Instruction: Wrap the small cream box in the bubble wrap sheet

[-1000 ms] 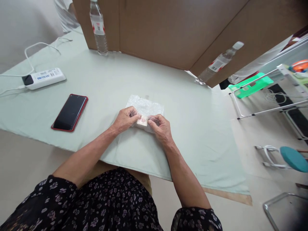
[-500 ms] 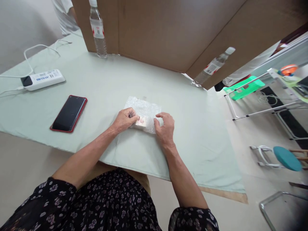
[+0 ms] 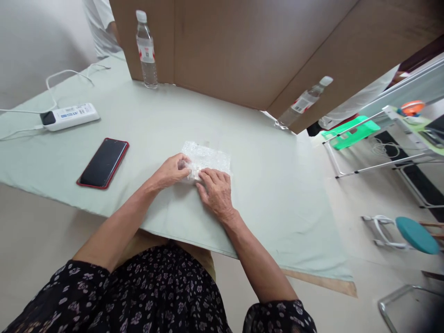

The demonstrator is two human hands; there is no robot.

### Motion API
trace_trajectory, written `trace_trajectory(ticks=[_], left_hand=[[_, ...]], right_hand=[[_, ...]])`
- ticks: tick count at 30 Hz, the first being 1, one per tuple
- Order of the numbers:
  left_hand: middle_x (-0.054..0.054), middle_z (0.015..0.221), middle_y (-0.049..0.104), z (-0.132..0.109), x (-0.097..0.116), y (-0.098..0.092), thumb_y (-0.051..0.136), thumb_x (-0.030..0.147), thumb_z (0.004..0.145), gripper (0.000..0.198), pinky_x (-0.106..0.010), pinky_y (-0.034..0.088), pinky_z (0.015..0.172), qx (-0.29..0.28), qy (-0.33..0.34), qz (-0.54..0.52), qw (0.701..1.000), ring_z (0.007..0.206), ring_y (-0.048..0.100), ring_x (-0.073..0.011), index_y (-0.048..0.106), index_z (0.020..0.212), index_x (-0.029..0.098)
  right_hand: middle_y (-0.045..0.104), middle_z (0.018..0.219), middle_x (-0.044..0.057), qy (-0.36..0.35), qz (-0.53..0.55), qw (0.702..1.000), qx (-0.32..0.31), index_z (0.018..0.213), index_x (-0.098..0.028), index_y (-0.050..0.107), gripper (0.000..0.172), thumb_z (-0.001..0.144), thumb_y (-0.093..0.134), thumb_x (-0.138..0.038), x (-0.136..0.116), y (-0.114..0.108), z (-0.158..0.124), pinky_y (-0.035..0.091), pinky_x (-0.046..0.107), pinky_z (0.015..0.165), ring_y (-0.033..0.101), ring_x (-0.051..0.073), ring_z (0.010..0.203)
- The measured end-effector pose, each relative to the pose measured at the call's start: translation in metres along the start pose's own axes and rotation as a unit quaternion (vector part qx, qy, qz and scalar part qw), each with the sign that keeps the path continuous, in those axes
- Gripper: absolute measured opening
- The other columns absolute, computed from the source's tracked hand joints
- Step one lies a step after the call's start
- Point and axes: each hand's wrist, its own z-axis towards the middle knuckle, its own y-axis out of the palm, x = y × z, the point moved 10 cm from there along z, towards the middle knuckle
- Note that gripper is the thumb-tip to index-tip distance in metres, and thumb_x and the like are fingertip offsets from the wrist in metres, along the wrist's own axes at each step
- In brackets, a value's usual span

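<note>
A sheet of bubble wrap lies on the table in front of me. A small pale box, now mostly hidden under the wrap and my fingers, sits at its near edge. My left hand is at the left side of the wrap, thumb and fingers closed on its edge. On the near right part rests my right hand, palm down, its fingers stretched out over the wrap and the thumb apart.
A black phone with a red case lies left, beyond it a white power strip with cables. Water bottles stand before a tall cardboard panel. A teal stool is at the right. Parts of other people show behind the panel.
My right hand has moved left from the wrap's right edge and flattened onto it, over the box. The box, visible before, is now largely covered. My left hand has shifted slightly left.
</note>
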Motion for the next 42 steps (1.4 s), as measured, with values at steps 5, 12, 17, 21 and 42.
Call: trace_trajectory(ticks=[5,12,17,21,42], left_hand=[[0.007,0.060,0.052,-0.006,-0.015,-0.032,0.062,0.032,0.069,0.029,-0.024,0.034,0.053,0.058,-0.020,0.084,0.995,0.053,0.046,-0.0119,0.059,0.096,0.019],[-0.004,0.074,0.071,-0.021,-0.031,-0.056,0.073,0.048,0.072,0.040,-0.026,0.041,0.056,0.105,-0.075,0.178,0.976,0.062,0.064,-0.0175,0.067,0.098,0.018],[-0.001,0.050,0.063,-0.023,-0.032,-0.049,0.072,0.053,0.072,0.042,-0.029,0.042,0.056,0.097,-0.130,0.196,0.967,0.057,0.067,-0.0235,0.067,0.092,0.017],[0.002,0.053,0.062,-0.018,-0.033,-0.039,0.075,0.048,0.069,0.039,-0.030,0.046,0.059,0.099,-0.140,0.172,0.970,0.047,0.065,-0.0207,0.066,0.091,0.017],[0.005,0.056,0.052,-0.003,0.001,0.015,0.059,0.015,0.064,0.009,-0.021,0.041,0.043,0.083,-0.112,-0.099,0.985,0.048,0.051,-0.0103,0.053,0.068,0.019]], right_hand=[[0.065,0.127,0.009,0.012,-0.024,0.998,-0.053,0.132,-0.026,0.057,0.037,0.097,0.057,-0.035,-0.004,0.006,0.001,0.034,0.043,0.098,0.053,0.029,0.116],[0.060,0.135,0.009,0.022,-0.018,0.998,-0.057,0.134,-0.027,0.055,0.038,0.097,0.055,-0.033,-0.003,0.011,0.001,0.029,0.046,0.103,0.047,0.030,0.124],[0.062,0.132,0.009,0.018,-0.028,0.998,-0.047,0.130,-0.027,0.058,0.032,0.098,0.053,-0.031,-0.003,0.009,0.003,0.030,0.044,0.100,0.049,0.029,0.120],[0.062,0.132,0.009,0.019,-0.029,0.998,-0.051,0.130,-0.025,0.058,0.033,0.098,0.054,-0.030,-0.003,0.010,0.004,0.030,0.044,0.099,0.049,0.028,0.120],[0.065,0.131,0.010,-0.007,-0.019,0.999,-0.037,0.126,-0.022,0.056,0.036,0.091,0.058,-0.021,-0.009,0.002,0.004,0.032,0.045,0.100,0.054,0.029,0.118]])
